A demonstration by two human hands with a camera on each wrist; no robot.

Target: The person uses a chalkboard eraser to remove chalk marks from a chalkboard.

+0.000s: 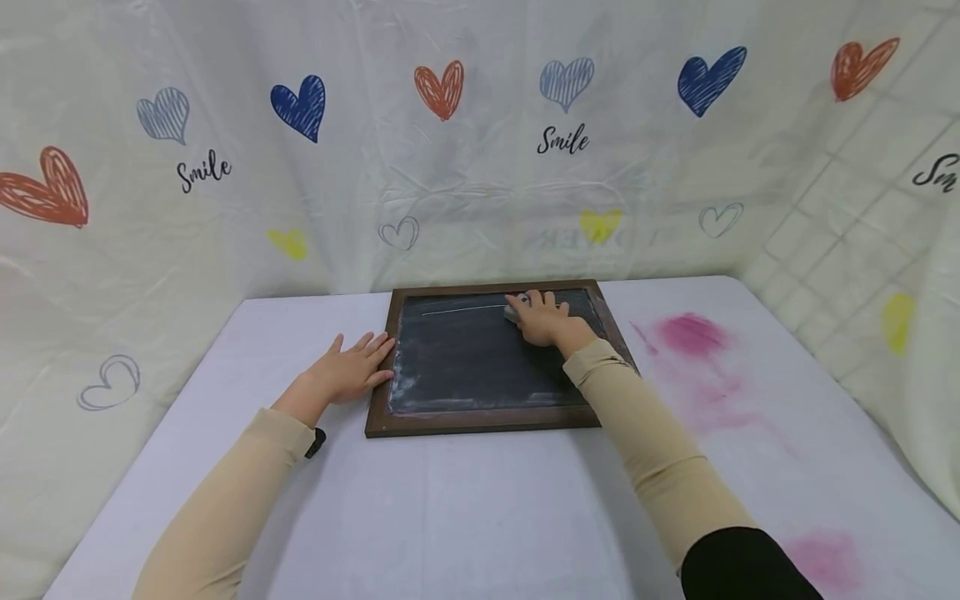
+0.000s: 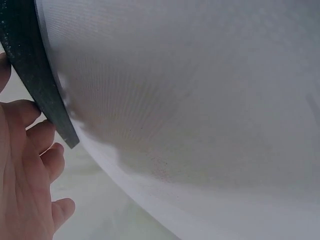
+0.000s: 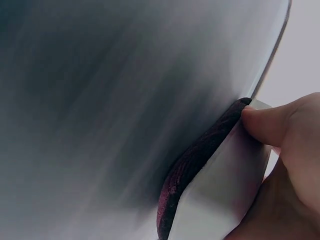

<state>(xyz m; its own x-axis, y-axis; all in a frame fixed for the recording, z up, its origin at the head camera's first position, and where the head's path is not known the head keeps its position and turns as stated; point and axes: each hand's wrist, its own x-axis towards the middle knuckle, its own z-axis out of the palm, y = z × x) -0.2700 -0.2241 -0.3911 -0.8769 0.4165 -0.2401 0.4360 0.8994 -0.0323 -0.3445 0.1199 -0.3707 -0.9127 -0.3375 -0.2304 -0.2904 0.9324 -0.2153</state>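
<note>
A dark chalkboard (image 1: pixel 480 358) in a brown wooden frame (image 1: pixel 480 420) lies flat on the white table (image 1: pixel 465 517). A thin chalk line (image 1: pixel 465 309) runs along its top. My right hand (image 1: pixel 542 318) grips a board eraser (image 1: pixel 512 313) at the right end of that line, pressed on the board. In the right wrist view the eraser's dark red felt (image 3: pixel 190 165) meets the board (image 3: pixel 100 100), with my thumb (image 3: pixel 270 125) on its pale body. My left hand (image 1: pixel 352 371) lies flat on the table, its fingers (image 2: pixel 35 150) touching the frame's left edge (image 2: pixel 40 75).
Pink smudges stain the tablecloth to the right of the board (image 1: pixel 693 333) and near the front right (image 1: pixel 825 558). A pale curtain with hearts (image 1: pixel 300 104) and "Smile" print hangs behind and to both sides of the table.
</note>
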